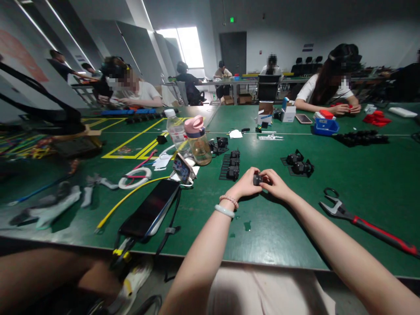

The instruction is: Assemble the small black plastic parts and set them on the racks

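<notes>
Between my two hands, just above the green table (pixel 272 236), is a small black part (pixel 257 179) whose kind I cannot make out. My left hand (pixel 245 181) grips it from the left, with a beaded bracelet and a pale bangle on that wrist. From the right, the fingers of my right hand (pixel 274 183) close on the same part. Left of my hands several similar black pieces (pixel 233 164) stand in a row on a black slotted plate (pixel 224 168). More black assemblies with angled flaps (pixel 298 164) lie to the right.
Wrench-like pliers (pixel 367 221) with red-and-black handles lie at right. Left are a black phone or power bank (pixel 151 210), a propped phone (pixel 183 168), a pink-lidded bottle (pixel 198 142), and cables. A blue bin (pixel 326 127) stands near a co-worker (pixel 334 83); another person's arm (pixel 49 271) is lower left.
</notes>
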A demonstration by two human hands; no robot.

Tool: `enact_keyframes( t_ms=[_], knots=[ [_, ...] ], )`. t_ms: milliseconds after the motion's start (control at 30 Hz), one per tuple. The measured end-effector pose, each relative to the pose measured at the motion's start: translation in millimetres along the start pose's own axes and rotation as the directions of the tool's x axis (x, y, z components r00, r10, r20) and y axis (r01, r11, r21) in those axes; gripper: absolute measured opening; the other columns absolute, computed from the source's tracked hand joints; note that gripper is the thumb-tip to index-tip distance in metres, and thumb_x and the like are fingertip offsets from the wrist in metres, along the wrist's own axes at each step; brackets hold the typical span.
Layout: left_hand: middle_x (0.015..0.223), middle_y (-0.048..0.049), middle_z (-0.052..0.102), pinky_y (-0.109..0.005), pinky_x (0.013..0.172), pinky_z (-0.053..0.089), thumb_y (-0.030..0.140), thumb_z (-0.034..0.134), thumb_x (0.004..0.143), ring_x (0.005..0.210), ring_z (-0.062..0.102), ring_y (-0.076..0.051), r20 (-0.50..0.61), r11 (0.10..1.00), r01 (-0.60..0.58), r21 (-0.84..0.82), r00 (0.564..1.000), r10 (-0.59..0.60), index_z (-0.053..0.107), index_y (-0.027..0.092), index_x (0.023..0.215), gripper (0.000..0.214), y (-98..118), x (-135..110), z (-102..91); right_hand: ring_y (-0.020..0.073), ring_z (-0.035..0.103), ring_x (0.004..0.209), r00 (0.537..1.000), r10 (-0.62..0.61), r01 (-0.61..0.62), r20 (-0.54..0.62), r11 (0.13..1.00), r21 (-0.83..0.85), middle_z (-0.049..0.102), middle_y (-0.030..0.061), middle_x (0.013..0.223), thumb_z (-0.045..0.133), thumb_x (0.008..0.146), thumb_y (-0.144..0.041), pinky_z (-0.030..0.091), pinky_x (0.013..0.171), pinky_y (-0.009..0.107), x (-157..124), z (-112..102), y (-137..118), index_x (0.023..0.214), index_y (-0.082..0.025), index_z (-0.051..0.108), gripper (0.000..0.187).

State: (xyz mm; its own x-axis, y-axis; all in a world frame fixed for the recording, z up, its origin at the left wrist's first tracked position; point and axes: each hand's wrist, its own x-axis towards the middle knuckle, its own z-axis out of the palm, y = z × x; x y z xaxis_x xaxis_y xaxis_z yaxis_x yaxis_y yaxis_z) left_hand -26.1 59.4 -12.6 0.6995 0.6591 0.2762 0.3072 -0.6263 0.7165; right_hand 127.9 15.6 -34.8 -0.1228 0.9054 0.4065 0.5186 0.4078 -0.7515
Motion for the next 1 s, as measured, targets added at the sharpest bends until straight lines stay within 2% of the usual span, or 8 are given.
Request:
enact_keyframes(
  t_ms=[300,1000],
  knots=[
    [0.096,-0.0051,0.043,-0.031,0.079,0.036,0.016,0.057,0.054,0.089,0.043,-0.017,-0.017,1.000,-0.008,-0.014,1.000,0.008,0.037,0.015,0.101,0.051,-0.5,0.3,1.3,0.0152,0.047,0.080,1.000,-0.009,0.009,0.010,1.000,-0.016,0.045,0.0042,0.089,0.054,0.064,-0.019,0.042,0.071,0.032,0.0,-0.6,1.8,0.093,-0.019,0.050,0.029],
    [0.093,-0.0041,0.043,-0.029,0.075,0.036,0.017,0.056,0.055,0.085,0.042,-0.016,0.000,1.000,-0.003,0.020,1.000,0.003,0.037,0.015,0.099,0.048,2.8,-1.1,0.3,0.0159,0.047,0.085,1.000,-0.006,0.006,-0.006,1.000,-0.016,0.044,0.0056,0.092,0.050,0.071,-0.026,0.043,0.075,0.033,-0.6,1.6,6.1,0.091,-0.019,0.052,0.021]
  ],
)
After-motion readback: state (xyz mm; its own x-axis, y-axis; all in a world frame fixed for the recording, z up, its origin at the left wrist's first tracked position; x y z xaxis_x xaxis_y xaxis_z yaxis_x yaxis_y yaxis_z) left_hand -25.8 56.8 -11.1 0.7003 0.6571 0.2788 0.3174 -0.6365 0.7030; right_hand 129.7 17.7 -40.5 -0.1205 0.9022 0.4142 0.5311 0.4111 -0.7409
